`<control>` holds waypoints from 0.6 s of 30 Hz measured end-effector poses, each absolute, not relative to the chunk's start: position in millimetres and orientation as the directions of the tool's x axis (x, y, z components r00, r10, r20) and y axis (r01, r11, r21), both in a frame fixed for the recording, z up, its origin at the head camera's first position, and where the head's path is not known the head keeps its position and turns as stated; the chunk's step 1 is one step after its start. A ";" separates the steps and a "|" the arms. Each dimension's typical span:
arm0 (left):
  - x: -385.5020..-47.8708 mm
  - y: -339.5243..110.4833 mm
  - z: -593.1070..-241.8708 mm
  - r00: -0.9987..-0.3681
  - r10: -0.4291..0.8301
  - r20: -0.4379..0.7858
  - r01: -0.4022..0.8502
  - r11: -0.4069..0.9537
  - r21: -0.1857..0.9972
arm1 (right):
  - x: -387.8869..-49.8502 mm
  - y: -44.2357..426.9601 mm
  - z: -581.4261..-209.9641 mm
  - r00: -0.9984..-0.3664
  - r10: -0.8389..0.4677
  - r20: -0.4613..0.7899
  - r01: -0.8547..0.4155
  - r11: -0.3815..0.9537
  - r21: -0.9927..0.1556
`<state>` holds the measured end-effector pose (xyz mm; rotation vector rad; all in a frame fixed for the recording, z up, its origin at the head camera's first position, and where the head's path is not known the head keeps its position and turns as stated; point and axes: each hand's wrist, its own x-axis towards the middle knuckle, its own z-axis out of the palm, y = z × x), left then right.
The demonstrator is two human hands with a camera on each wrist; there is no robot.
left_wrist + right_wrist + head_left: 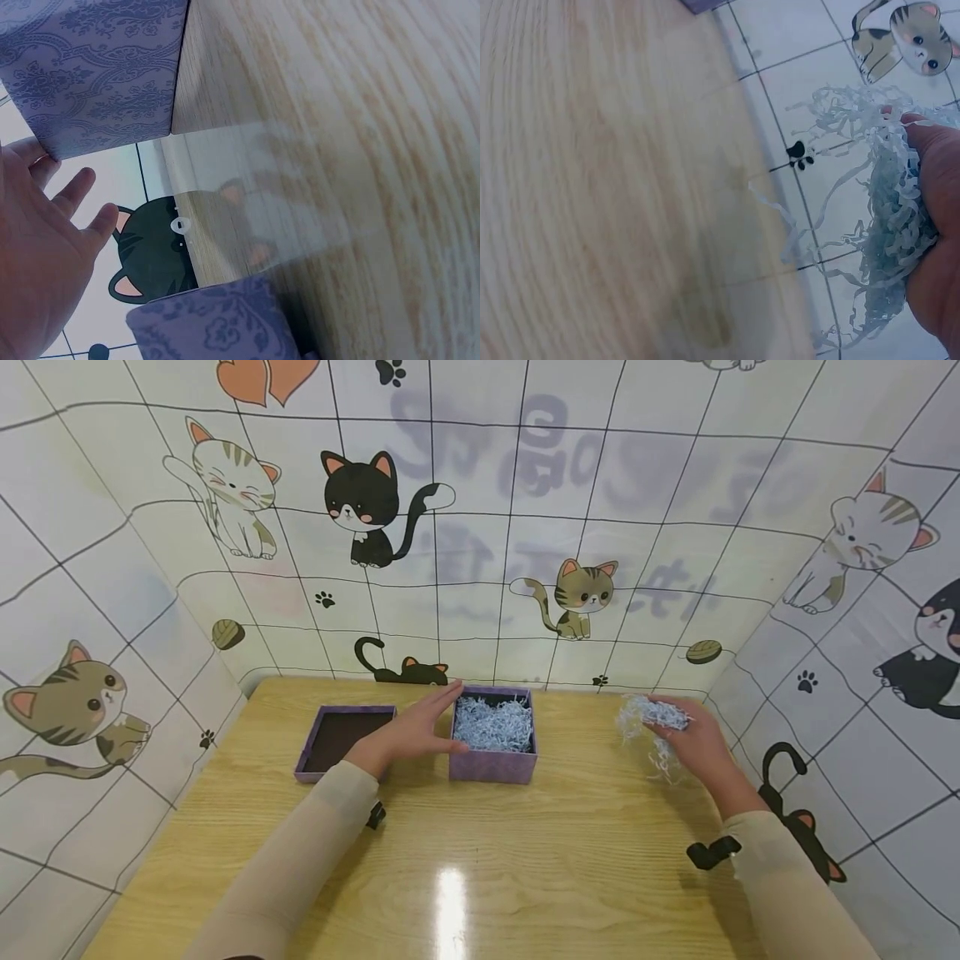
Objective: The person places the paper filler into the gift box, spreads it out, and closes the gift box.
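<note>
In the head view, the purple box [492, 767] is standing open near the middle of the table's [585, 852] back edge, and blue paper shreds [492, 724] are filling it. The lid [347, 737] is lying to its left, toward the table's back left corner. The left hand [411, 727] is reaching across the lid to the box's left side, thumb and fingers spreading wide, gripping nothing. Near the table's back right corner, the right hand [697, 739] is holding a clump of shreds [664, 715], loose strands trailing.

In the left wrist view, the left hand's fingers are extending beside the box's patterned wall, some meeting its edge; the lid's side is showing at the bottom.

In the right wrist view, the right hand's fingers are closing around the clump, curly strands dangling beside the table's edge.
</note>
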<state>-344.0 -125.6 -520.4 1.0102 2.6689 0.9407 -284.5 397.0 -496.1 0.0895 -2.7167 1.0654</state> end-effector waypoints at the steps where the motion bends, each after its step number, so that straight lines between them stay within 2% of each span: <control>1: -344.0 -125.8 -520.1 -0.766 0.637 0.088 0.551 0.580 0.600 | -285.0 394.6 -492.9 -0.973 0.012 0.230 -0.146 0.739 -0.658; 7: -344.6 -126.4 -518.7 -0.766 0.637 0.091 0.551 0.576 0.604 | -286.7 380.3 -474.7 -0.969 -0.028 0.245 -0.185 0.737 -0.650; 18: -346.7 -125.6 -522.0 -0.761 0.642 0.099 0.564 0.578 0.589 | -288.9 358.8 -453.8 -0.967 -0.027 0.253 -0.199 0.702 -0.684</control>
